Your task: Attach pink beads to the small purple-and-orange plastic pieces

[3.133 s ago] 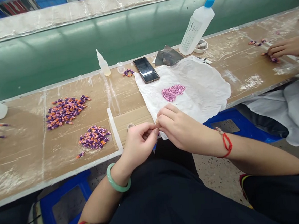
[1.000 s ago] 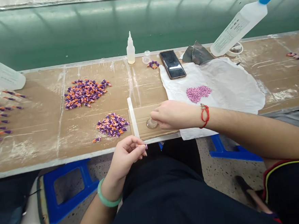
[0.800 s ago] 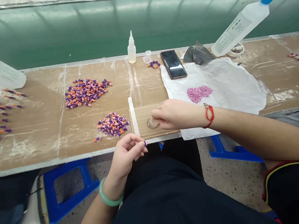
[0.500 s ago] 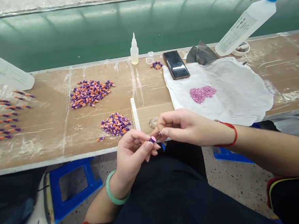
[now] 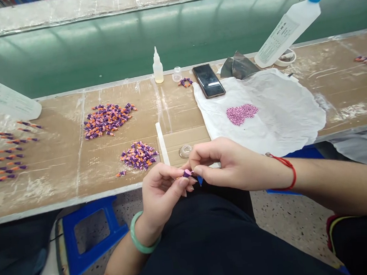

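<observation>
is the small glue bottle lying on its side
No, the small glue bottle stands upright, nozzle up, beside a small clear cup.

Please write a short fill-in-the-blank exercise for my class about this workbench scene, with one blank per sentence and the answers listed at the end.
1. The left hand and right hand pinch one small piece between them; the bangle on the left wrist is ____.
2. The pink beads lie heaped on a crumpled ____ sheet.
3. The large bottle leaning at the back has a ____ nozzle.
4. The cord round the right wrist is ____.

Missing words: green, white, blue, red.
</observation>
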Available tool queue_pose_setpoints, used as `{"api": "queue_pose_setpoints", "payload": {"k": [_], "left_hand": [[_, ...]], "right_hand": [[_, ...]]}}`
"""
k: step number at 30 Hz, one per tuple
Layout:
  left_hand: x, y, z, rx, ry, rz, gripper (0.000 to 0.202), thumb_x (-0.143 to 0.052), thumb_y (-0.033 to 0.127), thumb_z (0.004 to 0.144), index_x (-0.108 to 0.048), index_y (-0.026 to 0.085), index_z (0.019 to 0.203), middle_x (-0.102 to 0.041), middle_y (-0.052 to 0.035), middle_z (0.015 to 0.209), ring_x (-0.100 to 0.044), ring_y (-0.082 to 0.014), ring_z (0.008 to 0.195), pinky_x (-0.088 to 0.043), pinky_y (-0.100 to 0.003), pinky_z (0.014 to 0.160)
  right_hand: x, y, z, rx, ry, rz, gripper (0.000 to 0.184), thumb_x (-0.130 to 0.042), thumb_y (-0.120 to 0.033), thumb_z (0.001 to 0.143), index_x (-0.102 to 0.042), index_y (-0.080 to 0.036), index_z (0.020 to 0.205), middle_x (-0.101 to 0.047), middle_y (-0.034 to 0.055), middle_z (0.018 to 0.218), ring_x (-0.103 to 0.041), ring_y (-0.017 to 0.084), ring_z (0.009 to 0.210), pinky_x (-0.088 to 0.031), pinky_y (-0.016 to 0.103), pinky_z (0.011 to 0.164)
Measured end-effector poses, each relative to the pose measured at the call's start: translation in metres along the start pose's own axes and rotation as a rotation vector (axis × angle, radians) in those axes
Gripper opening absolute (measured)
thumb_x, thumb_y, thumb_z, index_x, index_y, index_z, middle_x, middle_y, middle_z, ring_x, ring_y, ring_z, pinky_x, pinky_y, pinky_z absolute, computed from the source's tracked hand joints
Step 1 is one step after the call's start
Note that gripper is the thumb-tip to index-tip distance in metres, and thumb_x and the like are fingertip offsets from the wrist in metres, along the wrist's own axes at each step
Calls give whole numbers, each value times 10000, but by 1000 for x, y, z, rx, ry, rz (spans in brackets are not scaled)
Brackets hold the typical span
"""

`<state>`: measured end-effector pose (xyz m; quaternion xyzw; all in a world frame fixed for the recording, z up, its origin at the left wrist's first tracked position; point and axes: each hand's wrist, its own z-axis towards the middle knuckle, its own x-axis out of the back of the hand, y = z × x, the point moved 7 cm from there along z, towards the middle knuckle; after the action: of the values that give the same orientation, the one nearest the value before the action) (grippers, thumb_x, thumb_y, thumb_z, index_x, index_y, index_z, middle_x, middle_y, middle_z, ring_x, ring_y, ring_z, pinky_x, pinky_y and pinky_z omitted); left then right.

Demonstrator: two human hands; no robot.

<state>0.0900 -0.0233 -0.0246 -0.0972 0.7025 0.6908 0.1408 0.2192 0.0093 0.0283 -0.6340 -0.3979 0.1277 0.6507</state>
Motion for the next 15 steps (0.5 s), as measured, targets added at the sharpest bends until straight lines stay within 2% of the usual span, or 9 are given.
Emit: {"api": "queue_pose_setpoints", "payload": {"k": [5, 11, 15], "left_hand": [[-2, 3, -1, -46, -14, -42, 204, -850, 324, 772, -695, 191, 783, -768, -2, 683, -701, -111, 520, -553, -155, 454], [-3, 5, -3, -73, 16, -40, 203, -866, 314, 751, -707, 188, 764, -762, -2, 672, -696, -116, 513, -571, -173, 470], [-2, 4, 0, -84, 29, -27, 203, -861, 328, 755, -705, 198, 757, -765, -2, 684, -691, -122, 511, -586, -198, 483]], "right_hand": [[0, -3, -1, 12, 7, -21, 127, -518, -181, 864, -562, -178, 745, -684, 6, 719, -588, 100, 633, -460, 212, 590], [0, -10, -2, 33, 41, -23, 125, -524, -144, 852, -571, -178, 741, -725, 12, 733, -636, 97, 646, -489, 200, 606], [2, -13, -3, 87, 83, -34, 129, -537, -131, 850, -559, -177, 731, -715, 5, 710, -618, 85, 615, -464, 182, 580]]}}
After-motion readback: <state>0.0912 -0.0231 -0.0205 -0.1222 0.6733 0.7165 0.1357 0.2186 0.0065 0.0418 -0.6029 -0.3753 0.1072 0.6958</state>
